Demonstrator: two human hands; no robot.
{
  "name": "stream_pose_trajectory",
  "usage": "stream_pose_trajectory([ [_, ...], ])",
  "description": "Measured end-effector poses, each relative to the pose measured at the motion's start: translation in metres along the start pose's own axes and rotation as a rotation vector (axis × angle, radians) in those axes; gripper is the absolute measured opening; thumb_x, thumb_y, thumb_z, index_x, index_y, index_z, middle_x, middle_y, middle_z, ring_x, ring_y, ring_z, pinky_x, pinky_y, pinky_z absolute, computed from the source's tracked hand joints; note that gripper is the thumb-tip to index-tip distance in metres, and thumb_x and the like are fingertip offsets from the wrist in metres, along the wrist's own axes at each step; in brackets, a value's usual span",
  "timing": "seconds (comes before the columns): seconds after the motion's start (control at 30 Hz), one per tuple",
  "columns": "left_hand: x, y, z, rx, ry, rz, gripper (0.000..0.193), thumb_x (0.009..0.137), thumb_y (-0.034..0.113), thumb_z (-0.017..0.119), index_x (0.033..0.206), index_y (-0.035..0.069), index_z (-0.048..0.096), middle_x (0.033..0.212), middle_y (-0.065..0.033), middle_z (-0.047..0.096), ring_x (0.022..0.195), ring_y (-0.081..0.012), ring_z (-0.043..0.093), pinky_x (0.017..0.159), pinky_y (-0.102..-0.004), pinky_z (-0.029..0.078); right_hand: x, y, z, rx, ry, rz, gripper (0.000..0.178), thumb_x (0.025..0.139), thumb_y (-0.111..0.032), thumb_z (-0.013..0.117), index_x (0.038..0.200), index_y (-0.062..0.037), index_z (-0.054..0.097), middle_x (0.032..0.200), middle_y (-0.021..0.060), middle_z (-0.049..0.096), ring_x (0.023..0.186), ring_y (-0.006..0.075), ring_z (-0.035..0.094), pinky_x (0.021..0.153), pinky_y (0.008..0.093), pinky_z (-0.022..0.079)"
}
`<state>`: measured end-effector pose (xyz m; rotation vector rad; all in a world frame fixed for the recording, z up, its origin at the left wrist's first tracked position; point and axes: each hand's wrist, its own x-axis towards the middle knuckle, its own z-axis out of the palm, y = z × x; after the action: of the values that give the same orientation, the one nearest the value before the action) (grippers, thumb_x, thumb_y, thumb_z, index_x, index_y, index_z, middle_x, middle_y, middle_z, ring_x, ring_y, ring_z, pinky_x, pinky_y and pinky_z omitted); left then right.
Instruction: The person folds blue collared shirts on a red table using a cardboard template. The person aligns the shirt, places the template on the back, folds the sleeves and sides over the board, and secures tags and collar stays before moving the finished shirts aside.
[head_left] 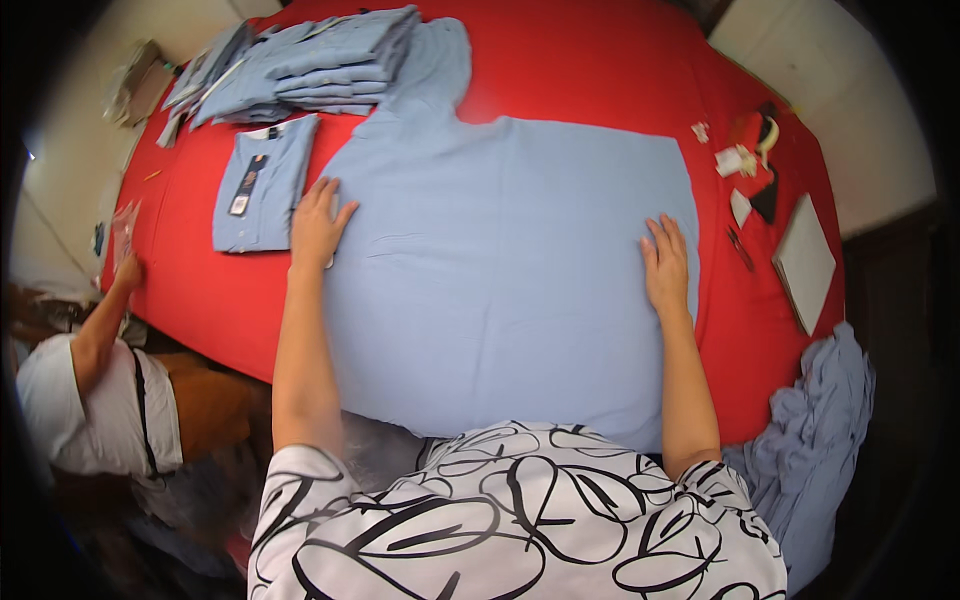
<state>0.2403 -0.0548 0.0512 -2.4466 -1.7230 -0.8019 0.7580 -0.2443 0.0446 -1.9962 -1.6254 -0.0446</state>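
Note:
A light blue shirt (520,270) is spread out in front of me on a red-covered table (590,60), with a sleeve reaching toward the far left. Near its left edge lies my left hand (318,222), fingers stretched out and thumb apart. On the shirt's right edge my right hand (668,265) rests flat with its fingers extended. Neither hand grips anything. Just left of my left hand is a folded blue shirt (285,195) with a dark hang tag (249,185) on it.
Several folded blue shirts (335,65) are stacked at the far left. To the right lie small scissors (740,250), a white board (805,262) and paper scraps (735,160). Crumpled blue cloth (810,450) hangs at the near right. A co-worker (110,400) stands at the left.

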Motion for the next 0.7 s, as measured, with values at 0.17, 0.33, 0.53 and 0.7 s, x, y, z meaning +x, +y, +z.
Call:
stream_pose_trajectory([
  [0.17,-0.066,0.015,-0.037,0.098,-0.059,-0.168,0.041,0.092,0.024,0.068,0.125,0.003,0.061,0.13,-0.018,0.059,0.117,-0.0374,0.057,0.099,-0.0426,0.047,-0.088,-0.006,-0.073,-0.018,-0.008,0.14,0.026,0.092,-0.016,0.064,0.113,-0.0015,0.062,0.123,0.0171,0.058,0.12,0.0362,0.05,0.101,0.044,0.04],
  [0.33,-0.064,0.02,-0.04,0.014,-0.153,-0.229,0.038,0.096,0.009,0.055,0.134,0.006,0.056,0.136,-0.0184,0.057,0.119,-0.0367,0.058,0.098,-0.0421,0.048,-0.186,-0.026,-0.13,-0.051,-0.284,0.556,0.039,0.084,-0.015,0.072,0.117,-0.0024,0.055,0.113,0.019,0.058,0.106,0.0368,0.056,0.088,0.0432,0.046],
  [0.53,-0.044,0.019,-0.066,-0.061,0.328,-0.174,0.043,0.094,-0.002,0.05,0.136,0.004,0.054,0.139,-0.0181,0.056,0.118,-0.0351,0.06,0.097,-0.0393,0.048,-0.233,-0.031,-0.151,0.101,-0.328,0.575,0.05,0.076,-0.01,0.079,0.118,-0.0039,0.053,0.112,0.0199,0.057,0.097,0.0367,0.06,0.084,0.0425,0.049],
  [0.7,-0.102,-0.068,-0.071,-0.144,0.475,-0.698,0.04,0.092,0.001,0.056,0.132,0.002,0.059,0.128,-0.0154,0.065,0.112,-0.0312,0.063,0.098,-0.0357,0.048,-0.205,-0.009,-0.191,0.065,-0.555,0.625,0.039,0.077,-0.017,0.079,0.108,-0.0031,0.06,0.11,0.018,0.057,0.096,0.036,0.06,0.086,0.0412,0.049],
])
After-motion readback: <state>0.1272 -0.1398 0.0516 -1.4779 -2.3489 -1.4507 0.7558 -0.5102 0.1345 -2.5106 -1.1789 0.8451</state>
